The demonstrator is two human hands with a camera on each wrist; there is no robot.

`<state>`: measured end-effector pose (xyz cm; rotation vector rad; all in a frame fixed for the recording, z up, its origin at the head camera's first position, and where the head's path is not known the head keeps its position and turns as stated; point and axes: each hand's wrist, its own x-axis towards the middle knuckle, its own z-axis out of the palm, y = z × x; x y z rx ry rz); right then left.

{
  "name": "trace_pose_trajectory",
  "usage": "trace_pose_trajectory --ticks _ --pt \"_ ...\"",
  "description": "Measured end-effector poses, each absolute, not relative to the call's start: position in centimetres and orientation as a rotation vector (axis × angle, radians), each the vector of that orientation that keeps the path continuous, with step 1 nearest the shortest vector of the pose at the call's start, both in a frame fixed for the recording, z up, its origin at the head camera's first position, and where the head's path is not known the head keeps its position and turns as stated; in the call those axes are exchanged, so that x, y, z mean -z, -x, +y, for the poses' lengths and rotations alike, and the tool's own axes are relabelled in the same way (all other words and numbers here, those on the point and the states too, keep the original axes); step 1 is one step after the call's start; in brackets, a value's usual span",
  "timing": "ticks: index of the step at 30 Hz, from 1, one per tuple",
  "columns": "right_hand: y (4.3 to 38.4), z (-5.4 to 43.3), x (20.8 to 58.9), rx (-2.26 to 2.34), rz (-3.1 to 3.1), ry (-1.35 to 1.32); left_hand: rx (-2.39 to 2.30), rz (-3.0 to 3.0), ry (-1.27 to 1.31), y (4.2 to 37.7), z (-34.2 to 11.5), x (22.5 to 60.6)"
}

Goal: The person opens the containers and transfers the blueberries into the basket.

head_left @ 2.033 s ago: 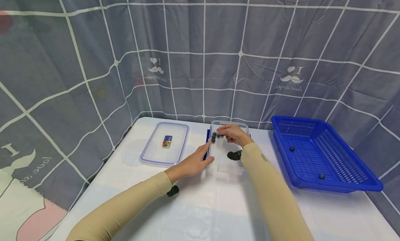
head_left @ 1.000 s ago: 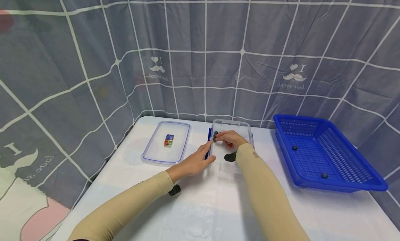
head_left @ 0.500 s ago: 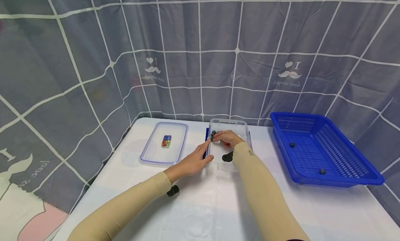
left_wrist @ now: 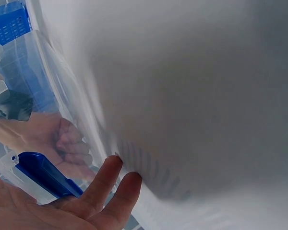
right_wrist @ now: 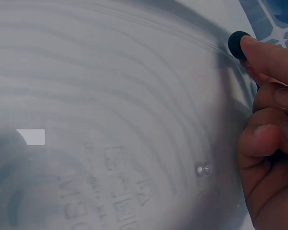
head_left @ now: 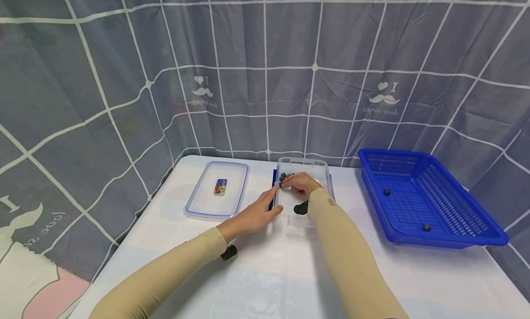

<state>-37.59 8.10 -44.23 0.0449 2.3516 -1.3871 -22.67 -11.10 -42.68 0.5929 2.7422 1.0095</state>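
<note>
A clear plastic box (head_left: 304, 161) with blue side latches stands at the table's far middle. Several small dark blueberries (head_left: 283, 176) lie in it along the far left wall. Inside the box, my right hand (head_left: 301, 183) pinches a blueberry (right_wrist: 236, 45) between thumb and finger close to the left wall. My left hand (head_left: 254, 214) lies along the outside of that wall, fingers extended and thumb apart, near a blue latch (left_wrist: 43, 175). Its fingertips come close to those of my right hand in the head view.
Left of the box lies a clear lid (head_left: 238, 190) with a blue-edged rim and a colourful label (head_left: 220, 187). A blue basket (head_left: 374, 206) on the right holds two blueberries (head_left: 387, 192). A grey checked curtain (head_left: 290, 93) hangs behind the table.
My right hand has moved from the far part of the box nearer and left, to the left wall by my left fingertips. My left hand has stayed in place.
</note>
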Motion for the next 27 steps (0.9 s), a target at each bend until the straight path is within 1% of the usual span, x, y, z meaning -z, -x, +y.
trace_pose_trajectory --ticks 13,27 --pt "37.96 8.10 44.16 1.308 2.380 0.001 -1.000 2.749 -0.604 22.62 -11.00 42.57" --pt "37.86 8.48 43.25 1.267 2.371 0.065 -1.010 2.739 -0.582 22.35 -11.06 42.48"
